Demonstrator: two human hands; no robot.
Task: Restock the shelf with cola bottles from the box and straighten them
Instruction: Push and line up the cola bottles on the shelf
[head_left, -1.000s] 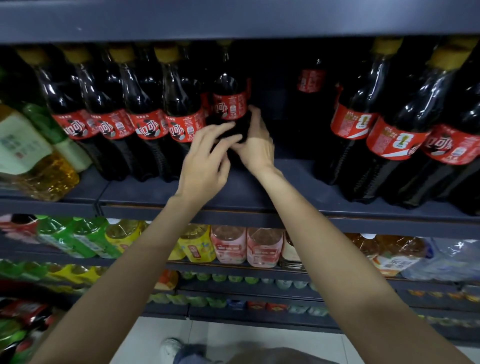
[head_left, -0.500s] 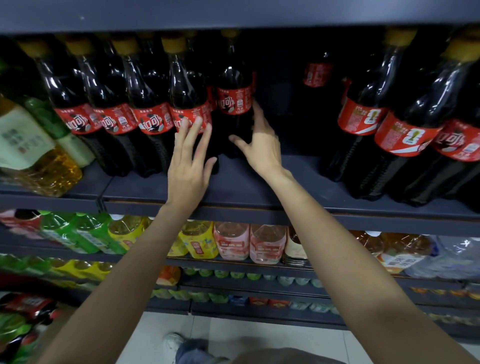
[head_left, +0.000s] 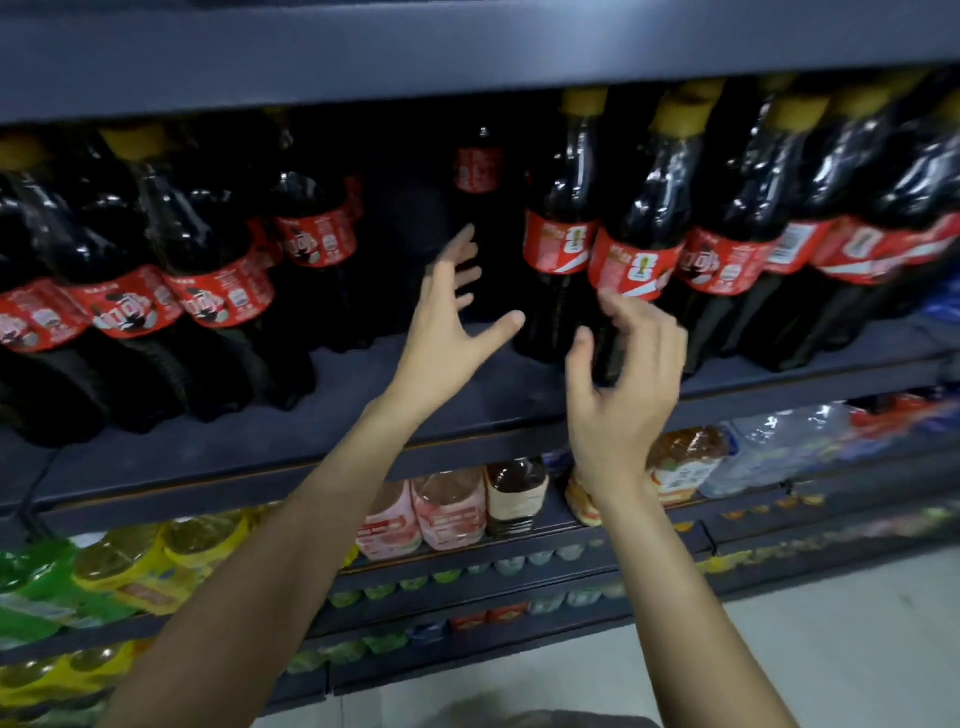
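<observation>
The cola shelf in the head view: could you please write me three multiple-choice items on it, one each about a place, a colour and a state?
1. Where is the bare gap on the cola shelf?
A. Between two groups of bottles
B. At the far right end
C. On the shelf below

2. What colour are the caps on the cola bottles?
A. Blue
B. Yellow
C. White

3. What is the left hand doing?
A. Gripping a bottle
B. Pressing a cap
C. Open, holding nothing

Answers: 1 A, bottles stand on both sides of the gap; 2 B, the visible caps are yellow; 3 C, its fingers are spread, clear of any bottle.
</observation>
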